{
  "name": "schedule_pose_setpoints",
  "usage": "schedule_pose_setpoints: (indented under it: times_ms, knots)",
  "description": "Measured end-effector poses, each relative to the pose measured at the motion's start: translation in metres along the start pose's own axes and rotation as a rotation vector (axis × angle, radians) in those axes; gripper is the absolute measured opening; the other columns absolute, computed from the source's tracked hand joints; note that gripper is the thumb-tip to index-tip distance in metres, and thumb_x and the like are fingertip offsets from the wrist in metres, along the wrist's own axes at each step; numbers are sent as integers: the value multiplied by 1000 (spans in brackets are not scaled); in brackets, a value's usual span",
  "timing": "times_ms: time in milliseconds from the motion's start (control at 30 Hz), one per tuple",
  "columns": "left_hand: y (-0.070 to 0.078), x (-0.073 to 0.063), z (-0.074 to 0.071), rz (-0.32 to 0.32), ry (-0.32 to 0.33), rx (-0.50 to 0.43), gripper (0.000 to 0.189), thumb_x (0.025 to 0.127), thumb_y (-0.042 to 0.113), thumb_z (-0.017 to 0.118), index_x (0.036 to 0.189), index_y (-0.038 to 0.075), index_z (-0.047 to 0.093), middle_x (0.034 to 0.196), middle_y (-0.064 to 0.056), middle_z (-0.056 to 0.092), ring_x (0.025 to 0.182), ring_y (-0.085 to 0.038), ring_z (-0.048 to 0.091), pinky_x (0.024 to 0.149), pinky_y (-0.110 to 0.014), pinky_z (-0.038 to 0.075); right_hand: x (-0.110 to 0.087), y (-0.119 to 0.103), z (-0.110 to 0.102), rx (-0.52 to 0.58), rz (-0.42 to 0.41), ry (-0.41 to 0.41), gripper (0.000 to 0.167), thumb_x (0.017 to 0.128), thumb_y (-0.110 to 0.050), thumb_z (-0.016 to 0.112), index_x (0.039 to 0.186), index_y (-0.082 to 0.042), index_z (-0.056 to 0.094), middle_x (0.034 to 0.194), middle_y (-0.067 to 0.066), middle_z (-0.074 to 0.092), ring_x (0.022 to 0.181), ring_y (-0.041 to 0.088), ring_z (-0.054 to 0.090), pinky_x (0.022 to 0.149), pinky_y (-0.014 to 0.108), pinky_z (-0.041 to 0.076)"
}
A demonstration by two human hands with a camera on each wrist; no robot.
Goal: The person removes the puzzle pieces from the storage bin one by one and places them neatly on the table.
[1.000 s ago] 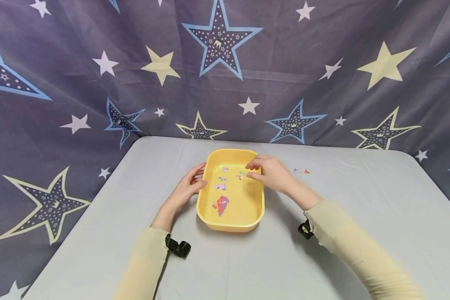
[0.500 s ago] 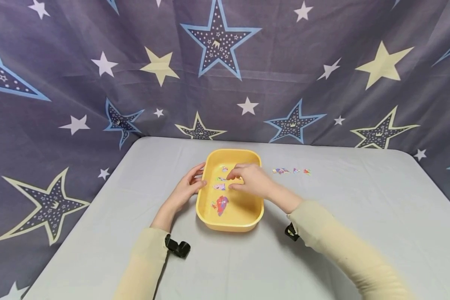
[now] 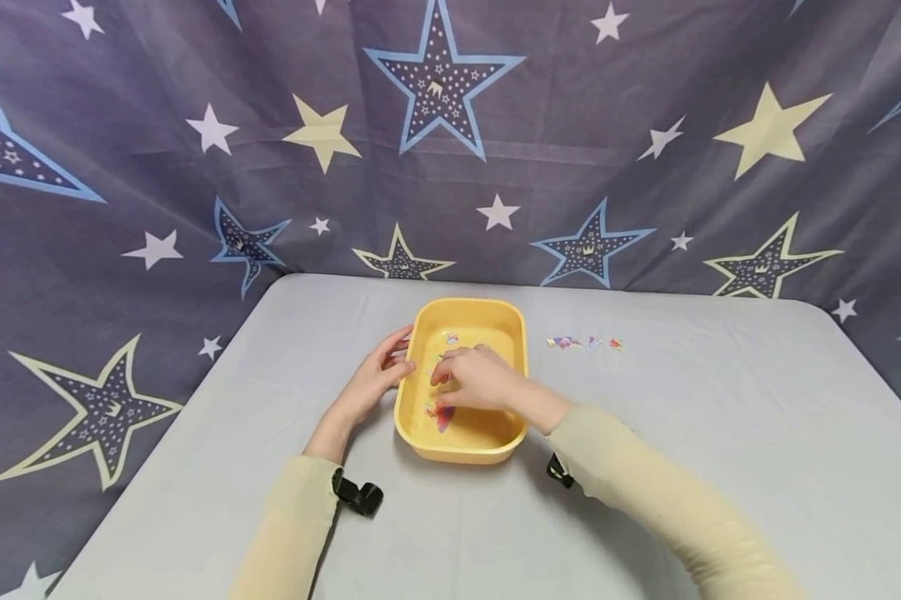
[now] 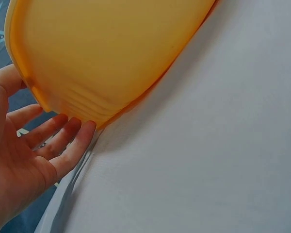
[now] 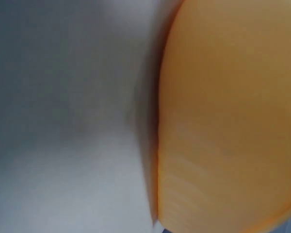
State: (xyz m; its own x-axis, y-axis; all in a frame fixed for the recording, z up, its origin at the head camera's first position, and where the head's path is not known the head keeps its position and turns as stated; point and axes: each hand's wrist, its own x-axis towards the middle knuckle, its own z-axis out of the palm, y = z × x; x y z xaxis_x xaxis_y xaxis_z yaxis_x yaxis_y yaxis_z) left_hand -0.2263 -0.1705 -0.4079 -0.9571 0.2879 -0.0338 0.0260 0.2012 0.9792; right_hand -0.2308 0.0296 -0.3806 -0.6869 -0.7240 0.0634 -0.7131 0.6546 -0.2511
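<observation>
A yellow plastic tub (image 3: 461, 454) stands on the table, with small flat colourful cutouts lying on its bottom. My left hand (image 3: 378, 373) holds the tub's left side, thumb at the rim and fingers along the outer wall; the left wrist view shows those fingers (image 4: 80, 141) against the wall. Inside the tub my right hand (image 3: 480, 379) reaches low with bent fingers, a gap showing between thumb and index finger. By its thumb lies a red and purple cutout (image 3: 444, 419), partly covered. Another small cutout (image 3: 453, 338) lies farther back. The right hand hides the middle cutouts.
Right of the tub, a row of cutouts lies on the light grey cloth: a longer multicoloured one (image 3: 565, 342), a small purple one (image 3: 595, 342) and a red and green one (image 3: 616, 342). A dark star-patterned curtain (image 3: 540, 175) hangs behind the table (image 3: 720, 400).
My right hand has moved from the tub's right rim leftward and nearer, down over the cutouts. The longer cutout on the table has come into view. The left hand has stayed at the tub.
</observation>
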Motion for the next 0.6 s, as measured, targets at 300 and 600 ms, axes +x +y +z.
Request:
schedule_pose_setpoints:
  times_ms: [300,600]
  knots:
    - [-19,9,-3,25,-1,5,61,88,13,53,143,21,28,137,-15,36,117,-30,46,79,-30,51,9,-7,11,-12,20,-70,29,74,-41,70,97,-23,69,92,-10,61,85,6,53,75,31,37]
    - [-14,7,-4,13,-10,-6,62,89,11,52,144,19,26,139,-17,35,119,-31,44,79,-29,50,12,-10,18,-23,25,-101,27,73,-41,72,93,-24,69,85,-10,56,79,5,49,71,28,35]
